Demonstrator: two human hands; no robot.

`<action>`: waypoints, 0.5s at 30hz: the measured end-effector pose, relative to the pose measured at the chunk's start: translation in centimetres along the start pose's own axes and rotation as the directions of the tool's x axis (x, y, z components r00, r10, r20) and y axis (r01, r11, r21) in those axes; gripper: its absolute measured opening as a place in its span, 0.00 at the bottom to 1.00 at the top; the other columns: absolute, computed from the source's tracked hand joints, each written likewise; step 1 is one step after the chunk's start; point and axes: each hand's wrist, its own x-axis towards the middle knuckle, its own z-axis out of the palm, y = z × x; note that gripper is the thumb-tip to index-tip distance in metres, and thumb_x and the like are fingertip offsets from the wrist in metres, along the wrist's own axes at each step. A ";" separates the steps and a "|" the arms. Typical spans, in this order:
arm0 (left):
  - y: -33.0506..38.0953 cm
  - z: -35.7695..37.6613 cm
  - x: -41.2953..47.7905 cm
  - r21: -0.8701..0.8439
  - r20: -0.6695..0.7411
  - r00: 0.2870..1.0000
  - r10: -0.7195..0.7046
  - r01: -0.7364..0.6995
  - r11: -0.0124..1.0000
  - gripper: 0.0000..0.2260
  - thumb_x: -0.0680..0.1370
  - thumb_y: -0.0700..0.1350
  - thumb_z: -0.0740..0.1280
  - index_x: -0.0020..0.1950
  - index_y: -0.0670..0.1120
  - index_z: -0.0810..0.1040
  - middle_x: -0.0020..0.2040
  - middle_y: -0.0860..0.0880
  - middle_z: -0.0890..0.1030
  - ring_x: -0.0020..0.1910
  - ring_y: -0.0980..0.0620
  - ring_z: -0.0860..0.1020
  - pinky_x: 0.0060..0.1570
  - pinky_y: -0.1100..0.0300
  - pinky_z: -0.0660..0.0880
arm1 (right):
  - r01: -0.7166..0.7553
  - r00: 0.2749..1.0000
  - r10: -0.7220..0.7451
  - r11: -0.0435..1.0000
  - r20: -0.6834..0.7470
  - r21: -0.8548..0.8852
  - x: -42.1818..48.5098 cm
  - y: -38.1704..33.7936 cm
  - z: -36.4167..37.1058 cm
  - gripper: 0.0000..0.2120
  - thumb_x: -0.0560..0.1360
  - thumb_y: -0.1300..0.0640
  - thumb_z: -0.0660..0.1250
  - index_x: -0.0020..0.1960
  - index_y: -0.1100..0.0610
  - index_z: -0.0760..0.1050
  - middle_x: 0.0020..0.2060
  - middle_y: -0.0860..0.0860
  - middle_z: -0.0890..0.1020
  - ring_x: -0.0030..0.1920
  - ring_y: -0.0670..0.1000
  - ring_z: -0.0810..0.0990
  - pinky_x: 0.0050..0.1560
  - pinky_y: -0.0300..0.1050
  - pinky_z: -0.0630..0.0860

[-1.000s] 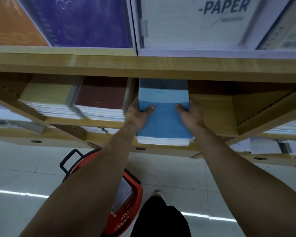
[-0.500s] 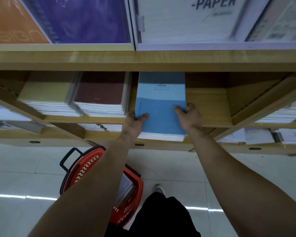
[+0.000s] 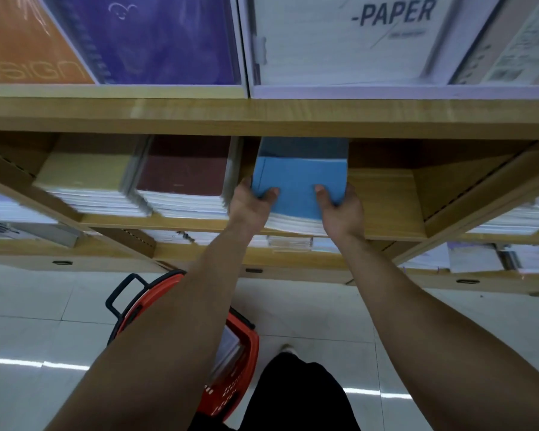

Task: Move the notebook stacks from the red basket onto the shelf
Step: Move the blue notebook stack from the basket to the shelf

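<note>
While both hands (image 3: 296,206) grip it, blue notebook stack (image 3: 299,178) points lengthwise into shelf (image 3: 389,206).

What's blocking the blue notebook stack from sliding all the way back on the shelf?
Nothing visible. The blue notebook stack, held by the left hand and right hand, sits beside the maroon stack; its far end is in shadow.

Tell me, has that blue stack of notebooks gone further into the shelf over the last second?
Yes. The blue stack has slid deeper; its front edge no longer overhangs the shelf board, with both the left hand and right hand on it.
</note>
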 end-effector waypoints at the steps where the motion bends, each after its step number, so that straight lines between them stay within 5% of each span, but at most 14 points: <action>1: 0.3 0.3 0.6 -0.013 0.001 1.000 -0.009 0.009 1.000 0.20 0.75 0.48 0.75 0.65 0.46 0.77 0.55 0.50 0.83 0.54 0.49 0.82 0.56 0.51 0.81 | 0.004 1.000 -0.004 1.000 -0.002 0.000 1.0 -0.3 0.0 0.27 0.75 0.37 0.68 0.67 0.53 0.72 0.57 0.52 0.81 0.53 0.52 0.82 0.47 0.46 0.80; 7: -0.4 2.0 1.0 -0.011 0.017 0.997 -0.070 0.070 0.997 0.25 0.74 0.45 0.77 0.69 0.47 0.74 0.59 0.50 0.80 0.57 0.50 0.79 0.62 0.53 0.77 | -0.020 0.999 0.017 0.997 -0.036 -0.071 3.1 0.1 0.1 0.23 0.77 0.42 0.70 0.66 0.54 0.73 0.57 0.51 0.82 0.53 0.51 0.83 0.48 0.46 0.80; 15: 0.3 1.9 3.2 -0.177 -0.036 0.999 -0.031 0.024 0.984 0.22 0.74 0.38 0.76 0.66 0.43 0.76 0.51 0.54 0.81 0.48 0.57 0.80 0.43 0.70 0.78 | 0.006 0.999 -0.005 1.000 -0.041 0.026 5.0 -0.2 1.1 0.22 0.76 0.40 0.70 0.66 0.48 0.72 0.55 0.46 0.82 0.53 0.48 0.83 0.52 0.51 0.83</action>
